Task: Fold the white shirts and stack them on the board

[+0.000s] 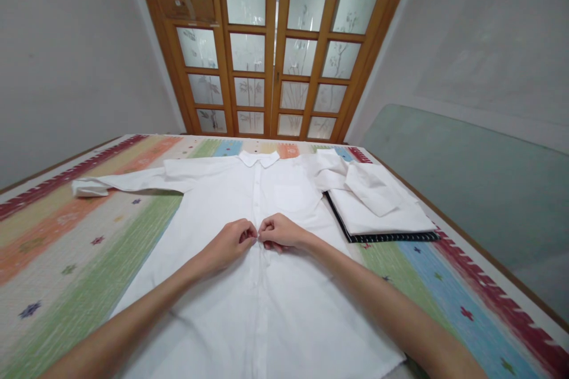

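A white button-up shirt [222, 201] lies flat, front up, on a striped cloth, collar away from me. Its left sleeve stretches out to the left; the right sleeve is thrown over a folded pile. My left hand [233, 243] and my right hand [278, 231] meet at the shirt's middle button strip, fingers curled and pinching the placket from either side, thumbs nearly touching. What sits between the fingertips is too small to see.
A pile of folded clothes [386, 219], white on top of a dark piece, lies at the right of the shirt. The colourful striped cloth [57, 249] covers the whole surface. Wooden glass-paned doors [275, 41] stand behind; a glass sheet [466, 177] leans at right.
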Action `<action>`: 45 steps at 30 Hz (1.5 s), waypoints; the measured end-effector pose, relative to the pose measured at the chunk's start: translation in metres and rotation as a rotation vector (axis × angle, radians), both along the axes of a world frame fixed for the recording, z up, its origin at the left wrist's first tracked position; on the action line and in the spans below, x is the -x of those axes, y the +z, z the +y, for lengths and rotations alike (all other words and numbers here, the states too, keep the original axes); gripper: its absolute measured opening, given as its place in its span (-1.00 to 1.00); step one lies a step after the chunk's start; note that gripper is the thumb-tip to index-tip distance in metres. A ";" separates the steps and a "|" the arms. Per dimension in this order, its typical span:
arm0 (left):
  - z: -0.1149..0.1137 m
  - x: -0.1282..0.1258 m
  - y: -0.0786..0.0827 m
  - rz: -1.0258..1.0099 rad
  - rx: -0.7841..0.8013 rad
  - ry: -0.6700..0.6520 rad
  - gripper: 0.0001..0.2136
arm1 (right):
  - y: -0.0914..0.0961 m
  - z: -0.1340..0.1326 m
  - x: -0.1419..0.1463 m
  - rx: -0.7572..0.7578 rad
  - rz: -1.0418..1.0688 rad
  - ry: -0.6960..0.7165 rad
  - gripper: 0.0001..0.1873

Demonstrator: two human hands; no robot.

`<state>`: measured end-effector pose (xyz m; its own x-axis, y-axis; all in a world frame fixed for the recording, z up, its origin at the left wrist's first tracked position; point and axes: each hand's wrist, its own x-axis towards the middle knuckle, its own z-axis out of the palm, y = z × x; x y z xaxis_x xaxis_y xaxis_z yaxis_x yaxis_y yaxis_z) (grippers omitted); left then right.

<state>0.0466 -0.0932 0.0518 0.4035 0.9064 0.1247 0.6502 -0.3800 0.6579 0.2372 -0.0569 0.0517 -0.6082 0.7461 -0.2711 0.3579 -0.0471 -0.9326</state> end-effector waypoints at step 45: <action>-0.003 -0.006 0.013 -0.443 0.605 0.286 -0.66 | 0.011 -0.011 0.011 0.037 0.032 -0.151 -0.90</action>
<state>0.0526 -0.0959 0.0644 0.1735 0.9289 -0.3272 0.2982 0.2671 0.9164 0.2266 -0.0679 0.0623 -0.4982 0.8197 -0.2827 0.3144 -0.1331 -0.9399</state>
